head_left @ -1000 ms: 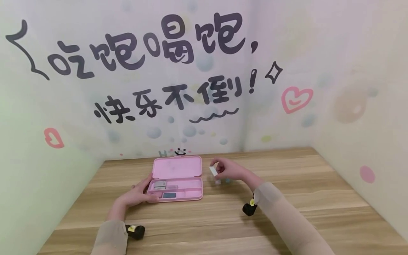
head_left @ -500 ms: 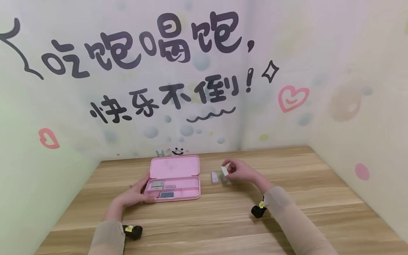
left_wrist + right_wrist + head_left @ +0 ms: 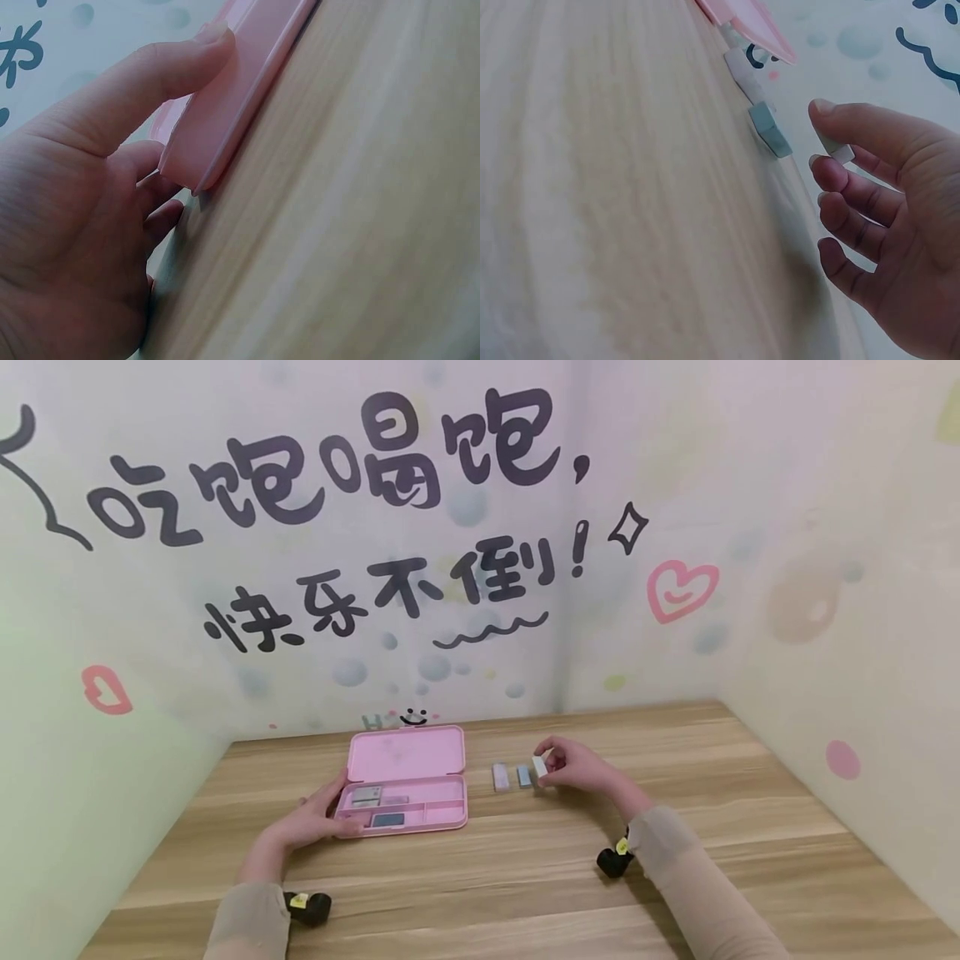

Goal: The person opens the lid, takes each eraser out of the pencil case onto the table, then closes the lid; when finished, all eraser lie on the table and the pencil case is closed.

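A pink pencil case (image 3: 445,812) lies on the table with its lid (image 3: 407,753) raised at the back. My left hand (image 3: 303,822) grips the case's left end, thumb on the front wall, fingers behind the end. To the right of the case, my right hand (image 3: 573,768) pinches a small white eraser-like block (image 3: 539,767) between thumb and forefinger; the right wrist view shows this block (image 3: 843,154) off the wood. Beside it, a light blue block (image 3: 524,776) and a pale purple block (image 3: 500,777) rest on the table, apart from each other.
Inside the case, a greyish block (image 3: 367,796) and a pinkish one lie in the rear compartment. A dark blue block (image 3: 388,819) sits in the front section. A printed wall (image 3: 330,693) rises behind the wooden table (image 3: 450,893).
My right hand has moved right with the white block, away from the case. The purple and blue blocks, formerly mostly covered by the hand, now show. My left hand stays at the case.
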{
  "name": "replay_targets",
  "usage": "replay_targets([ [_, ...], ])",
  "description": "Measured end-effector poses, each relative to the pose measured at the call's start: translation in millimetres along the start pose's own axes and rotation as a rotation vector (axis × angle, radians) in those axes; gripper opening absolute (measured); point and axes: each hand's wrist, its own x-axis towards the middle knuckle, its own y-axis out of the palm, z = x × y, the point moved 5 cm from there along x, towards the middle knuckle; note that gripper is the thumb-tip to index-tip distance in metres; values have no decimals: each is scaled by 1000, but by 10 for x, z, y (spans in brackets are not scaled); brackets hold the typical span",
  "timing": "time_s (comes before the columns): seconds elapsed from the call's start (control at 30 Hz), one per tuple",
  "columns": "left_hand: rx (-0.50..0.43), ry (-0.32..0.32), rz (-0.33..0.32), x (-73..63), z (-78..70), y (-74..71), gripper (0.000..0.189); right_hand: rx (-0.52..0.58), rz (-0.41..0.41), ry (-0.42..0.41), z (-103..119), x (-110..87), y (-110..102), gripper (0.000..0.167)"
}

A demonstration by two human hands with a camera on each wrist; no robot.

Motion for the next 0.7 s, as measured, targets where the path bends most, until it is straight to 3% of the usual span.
replay_targets([
  [0.13, 1, 2, 0, -2, 3, 1, 113, 19, -1, 13, -23, -18, -7, 45],
  [0.7, -18, -11, 15, -4, 6, -1, 112, -97, -85, 119, -180, 4, -40, 42],
])
